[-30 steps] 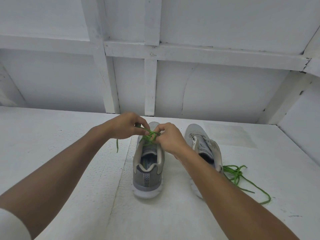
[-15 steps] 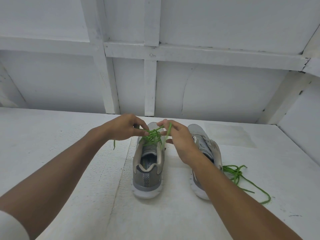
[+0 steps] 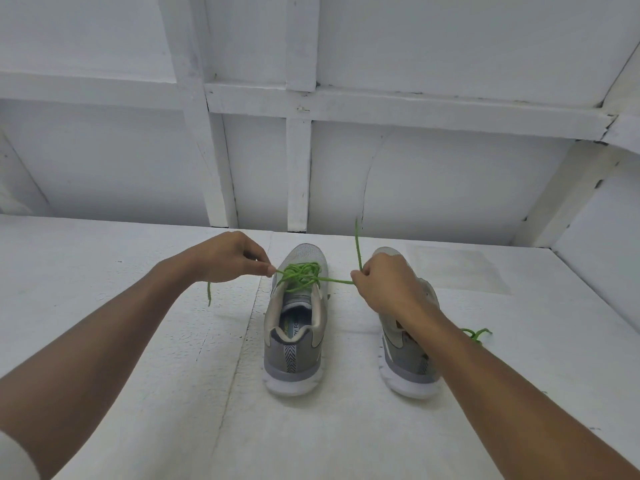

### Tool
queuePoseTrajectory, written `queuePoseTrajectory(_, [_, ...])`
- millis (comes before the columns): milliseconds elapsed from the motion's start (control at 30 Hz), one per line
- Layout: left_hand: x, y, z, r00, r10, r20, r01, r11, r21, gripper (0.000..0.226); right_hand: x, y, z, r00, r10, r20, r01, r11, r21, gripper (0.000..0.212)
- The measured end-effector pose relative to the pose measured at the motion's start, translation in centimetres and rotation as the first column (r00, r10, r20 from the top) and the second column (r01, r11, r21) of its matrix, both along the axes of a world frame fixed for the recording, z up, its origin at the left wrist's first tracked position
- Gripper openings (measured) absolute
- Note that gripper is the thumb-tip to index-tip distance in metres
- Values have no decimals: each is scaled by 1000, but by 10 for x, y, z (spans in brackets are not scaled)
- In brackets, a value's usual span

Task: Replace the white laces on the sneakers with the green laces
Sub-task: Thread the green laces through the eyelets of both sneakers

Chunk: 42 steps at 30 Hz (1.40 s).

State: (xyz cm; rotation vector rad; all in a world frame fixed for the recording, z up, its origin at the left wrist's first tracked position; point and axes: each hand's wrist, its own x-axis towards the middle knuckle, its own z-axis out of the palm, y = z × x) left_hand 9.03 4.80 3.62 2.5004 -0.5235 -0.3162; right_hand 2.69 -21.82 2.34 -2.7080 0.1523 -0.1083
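**View:** head; one wide-angle camera.
**Mount:** worn on the person's head, above the white surface [image 3: 311,438].
**Facing:** forward and down, toward the white panelled wall [image 3: 450,185] at the far side.
**Range:** near.
**Framing:** both forearms enter from the lower corners. The left hand [image 3: 228,258] and right hand [image 3: 384,289] sit at mid-frame, each pinching the green lace [image 3: 334,280]. The centre sneaker [image 3: 292,358] is seen from its heel, with the second sneaker [image 3: 401,362] beside it on the right.

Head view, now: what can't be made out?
Head view only:
Right sneaker: lacing area hidden behind right hand and forearm.
Loose green lace: mostly behind that forearm.
Left sneaker: green lace crossings too small to tell knot from threading.
Insole print: partly cut off by heel collar.
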Motion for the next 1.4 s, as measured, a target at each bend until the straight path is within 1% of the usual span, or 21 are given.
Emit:
queuePoseTrajectory(33, [-1, 3, -2, 1000, 8, -21, -8, 1000, 5, 24, -1, -1, -1, 1000, -7, -24, 5, 998, -58, 44])
queuePoseTrajectory(100, [0, 7, -8, 999, 35, -39, -35, 999, 5, 33, -3, -1, -3, 999, -23, -45, 18, 994, -110, 38])
queuePoseTrajectory(200, [-3, 5, -17, 999, 47, -6, -47, 999, -12, 19, -6, 4, -1, 998, -29, -54, 22, 993, -119, 32])
queuePoseTrajectory(233, [-4, 4, -20, 998, 54, 17, -54, 998, -17, 22, -7, 6, 1, 998, -25, -51, 20, 995, -102, 33])
queuePoseTrajectory(300, [-6, 2, -23, 988, 117, 97, -114, 993, -41, 36, -10, 9, 5, 999, -31, -42, 29, 998, -56, 42])
queuePoseTrajectory(400, [-16, -7, -25, 939, 266, 218, -249, 963, -104, 33, -13, 11, 9, 997, -78, 4, 78, 997, -17, 54])
queuePoseTrajectory(467, [-27, -17, -26, 926, 319, 204, -302, 947, -106, 38, -13, 11, 11, 995, -90, 47, 89, 996, 32, 57])
queuePoseTrajectory(533, [-40, -28, -30, 917, 376, 133, -360, 923, -133, 51, -13, 12, 11, 994, -77, 71, 72, 995, 74, 56])
queuePoseTrajectory(600, [-48, -37, -36, 898, 432, 86, -419, 897, -139, 59, -14, 13, 12, 994, -38, 98, 29, 996, 86, 51])
queuePoseTrajectory(667, [-50, -44, -39, 877, 473, 86, -460, 877, -136, 61, -14, 16, 12, 989, 44, 142, -58, 993, 98, 47])
queuePoseTrajectory(733, [-52, -48, -39, 865, 495, 79, -481, 864, -147, 58, -13, 19, 12, 973, 168, 159, -182, 980, 80, 36])
queuePoseTrajectory(800, [-52, -52, -37, 861, 505, 57, -488, 853, -187, 50, -12, 24, 10, 952, 282, 117, -285, 958, 16, 27])
queuePoseTrajectory(833, [-52, -54, -37, 859, 509, 48, -489, 844, -219, 42, -11, 27, 8, 945, 314, 94, -315, 949, -7, 25])
queuePoseTrajectory(900, [-50, -58, -38, 850, 524, 46, -489, 819, -301, 25, -11, 31, 3, 943, 322, 78, -323, 946, 1, 23])
queuePoseTrajectory(1000, [-49, -60, -42, 846, 528, 71, -465, 797, -386, 13, -10, 34, -2, 949, 304, 85, -310, 948, 69, 17])
queuePoseTrajectory(1067, [-48, -59, -45, 847, 523, 99, -454, 806, -380, 14, -9, 33, -4, 940, 325, 99, -332, 941, 68, 15])
queuePoseTrajectory(1167, [-44, -53, -50, 844, 528, 91, -465, 806, -366, 15, -8, 28, -5, 917, 384, 109, -380, 923, -51, 18])
queuePoseTrajectory(1333, [-42, -48, -58, 809, 588, 8, -537, 745, -397, 13, -4, 19, -11, 908, 419, 21, -400, 879, -260, 22])
queuePoseTrajectory(1400, [-42, -46, -61, 799, 601, -5, -553, 731, -400, 13, -3, 20, -12, 906, 424, -6, -407, 866, -289, 21])
